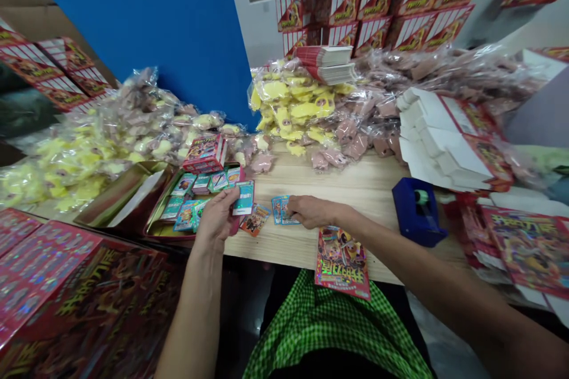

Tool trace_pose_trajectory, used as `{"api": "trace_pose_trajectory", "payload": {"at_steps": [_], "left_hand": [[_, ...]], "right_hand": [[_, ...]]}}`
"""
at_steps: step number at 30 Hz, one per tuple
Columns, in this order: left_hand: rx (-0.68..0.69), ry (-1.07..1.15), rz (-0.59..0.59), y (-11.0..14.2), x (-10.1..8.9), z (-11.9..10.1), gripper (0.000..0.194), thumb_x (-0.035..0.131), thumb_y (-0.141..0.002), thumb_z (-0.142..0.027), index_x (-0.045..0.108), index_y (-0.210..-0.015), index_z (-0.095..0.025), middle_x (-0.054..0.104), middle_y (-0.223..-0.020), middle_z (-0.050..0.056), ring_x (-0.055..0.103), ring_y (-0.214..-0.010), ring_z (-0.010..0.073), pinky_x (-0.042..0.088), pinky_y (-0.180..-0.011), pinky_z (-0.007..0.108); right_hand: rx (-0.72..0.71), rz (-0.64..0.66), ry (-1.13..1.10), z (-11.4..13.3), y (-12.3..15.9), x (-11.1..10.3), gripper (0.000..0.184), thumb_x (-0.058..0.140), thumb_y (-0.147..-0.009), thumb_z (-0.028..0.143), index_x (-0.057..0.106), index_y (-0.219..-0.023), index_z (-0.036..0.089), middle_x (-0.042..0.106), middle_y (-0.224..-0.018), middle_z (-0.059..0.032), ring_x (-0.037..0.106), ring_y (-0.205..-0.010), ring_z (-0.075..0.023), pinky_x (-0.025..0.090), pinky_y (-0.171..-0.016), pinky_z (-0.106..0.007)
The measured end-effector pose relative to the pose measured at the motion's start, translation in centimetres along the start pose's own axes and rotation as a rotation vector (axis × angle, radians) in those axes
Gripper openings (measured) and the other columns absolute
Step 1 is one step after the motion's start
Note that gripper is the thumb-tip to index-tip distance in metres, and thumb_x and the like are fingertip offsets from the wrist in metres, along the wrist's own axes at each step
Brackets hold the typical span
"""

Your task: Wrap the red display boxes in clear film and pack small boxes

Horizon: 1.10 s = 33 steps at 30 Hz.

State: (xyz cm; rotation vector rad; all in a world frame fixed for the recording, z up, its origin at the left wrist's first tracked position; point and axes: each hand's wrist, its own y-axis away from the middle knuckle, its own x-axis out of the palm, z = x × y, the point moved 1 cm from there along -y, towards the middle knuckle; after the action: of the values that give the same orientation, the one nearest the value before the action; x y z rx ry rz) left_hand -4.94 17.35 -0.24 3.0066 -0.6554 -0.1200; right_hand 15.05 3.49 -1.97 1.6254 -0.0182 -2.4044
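My left hand [217,210] is closed on a teal and white card [244,198], held upright over the table's front; whether more cards sit behind it I cannot tell. Fingers curled, my right hand [313,211] grips the edge of blue picture cards [279,209] that lie on the wood. Between the hands an orange picture card [255,220] rests on the table. Left of my left hand, an open tin [153,226] holds several teal and blue card stacks, with a red card box [205,153] at its back edge. A red printed booklet [342,260] overhangs the table edge below my right wrist.
A blue tape dispenser [415,213] stands at the right. Bagged yellow plush toys [288,103] and pinkish ones [377,112] pile along the back. Folded white-and-red cartons [444,142] lean at right. Red boxes [342,3] are stacked behind. Shiny red printed packs [48,272] fill the lower left.
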Motion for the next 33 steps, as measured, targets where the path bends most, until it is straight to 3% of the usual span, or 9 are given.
{"api": "trace_pose_trajectory", "payload": {"at_steps": [4,8,13,16,19,23,26,31,33], "left_hand": [[-0.007,0.06,0.093,1.3,1.7,-0.5,0.055,0.086,-0.051,-0.061,0.065,-0.076,-0.017,0.064,-0.065,-0.001,0.058,-0.057,0.0137,0.053,-0.058,0.028],[0.029,-0.018,0.245,2.2,6.8,0.8,0.048,0.082,-0.061,-0.058,0.068,-0.078,-0.015,0.067,-0.071,0.003,0.06,-0.06,0.0156,0.052,-0.058,0.029],[0.158,-0.169,0.246,2.7,12.4,2.7,0.046,0.073,-0.075,-0.059,0.062,-0.091,-0.018,0.056,-0.077,-0.001,0.054,-0.069,0.0149,0.049,-0.065,0.028],[0.217,-0.297,0.367,4.0,14.2,3.4,0.051,0.085,-0.066,-0.049,0.066,-0.103,-0.019,0.054,-0.089,0.001,0.057,-0.081,0.0181,0.052,-0.079,0.033],[0.244,-0.409,0.558,5.5,14.9,3.6,0.04,0.092,-0.059,-0.035,0.07,-0.088,-0.019,0.055,-0.092,0.002,0.06,-0.089,0.0216,0.052,-0.088,0.036],[0.269,-0.473,0.655,6.2,14.6,2.0,0.012,0.077,-0.077,-0.026,0.068,-0.075,-0.019,0.056,-0.094,0.004,0.06,-0.089,0.0207,0.053,-0.081,0.033],[0.36,-0.438,0.63,6.1,13.7,-0.5,0.008,0.072,-0.084,-0.026,0.069,-0.08,-0.02,0.059,-0.102,0.006,0.06,-0.095,0.0203,0.051,-0.083,0.032],[0.498,-0.443,0.549,5.6,12.4,-3.3,0.012,0.068,-0.086,-0.023,0.064,-0.074,-0.021,0.06,-0.085,0.002,0.058,-0.085,0.0193,0.046,-0.078,0.031],[0.53,-0.443,0.557,5.4,12.2,-3.6,0.014,0.068,-0.085,-0.023,0.062,-0.073,-0.022,0.06,-0.08,0.001,0.058,-0.081,0.0194,0.046,-0.077,0.031]], "right_hand": [[0.2,-0.264,-0.01,0.3,0.5,-1.6,0.018,0.051,-0.092,0.001,0.065,-0.101,0.009,0.065,-0.111,-0.0184,0.06,-0.1,-0.0256,0.044,-0.08,-0.03],[0.27,-0.347,-0.117,0.3,1.9,-3.7,0.027,0.043,-0.104,0.015,0.066,-0.09,0.013,0.069,-0.085,-0.0078,0.063,-0.077,-0.0187,0.042,-0.068,-0.025],[0.373,-0.46,-0.137,-1.4,5.9,-4.6,0.014,0.059,-0.088,0.008,0.07,-0.094,0.013,0.072,-0.084,-0.006,0.064,-0.077,-0.019,0.04,-0.065,-0.024],[0.473,-0.583,-0.123,-3.2,9.0,-4.7,0.022,0.055,-0.089,0.008,0.073,-0.1,0.014,0.074,-0.091,-0.009,0.067,-0.085,-0.0227,0.042,-0.071,-0.027],[0.511,-0.701,-0.135,-4.5,11.6,-4.6,0.032,0.049,-0.091,0.008,0.07,-0.114,0.015,0.074,-0.09,-0.007,0.067,-0.084,-0.0223,0.044,-0.074,-0.028],[0.495,-0.82,-0.152,-4.1,13.2,-4.4,0.023,0.048,-0.09,0.011,0.062,-0.109,0.013,0.068,-0.08,-0.0046,0.063,-0.071,-0.0204,0.042,-0.066,-0.027],[0.359,-0.885,-0.171,-2.3,13.7,-5.0,0.012,0.049,-0.093,0.016,0.057,-0.101,0.017,0.068,-0.082,-0.0039,0.064,-0.071,-0.0187,0.044,-0.064,-0.027],[0.11,-1.108,-0.032,0.4,15.0,-7.2,0.012,0.046,-0.099,0.02,0.056,-0.105,0.021,0.068,-0.091,-0.0035,0.066,-0.078,-0.0175,0.051,-0.07,-0.029],[0.056,-1.076,0.084,0.7,15.1,-7.6,0.015,0.043,-0.101,0.02,0.057,-0.107,0.022,0.068,-0.094,-0.0048,0.066,-0.083,-0.019,0.052,-0.073,-0.032]]}}
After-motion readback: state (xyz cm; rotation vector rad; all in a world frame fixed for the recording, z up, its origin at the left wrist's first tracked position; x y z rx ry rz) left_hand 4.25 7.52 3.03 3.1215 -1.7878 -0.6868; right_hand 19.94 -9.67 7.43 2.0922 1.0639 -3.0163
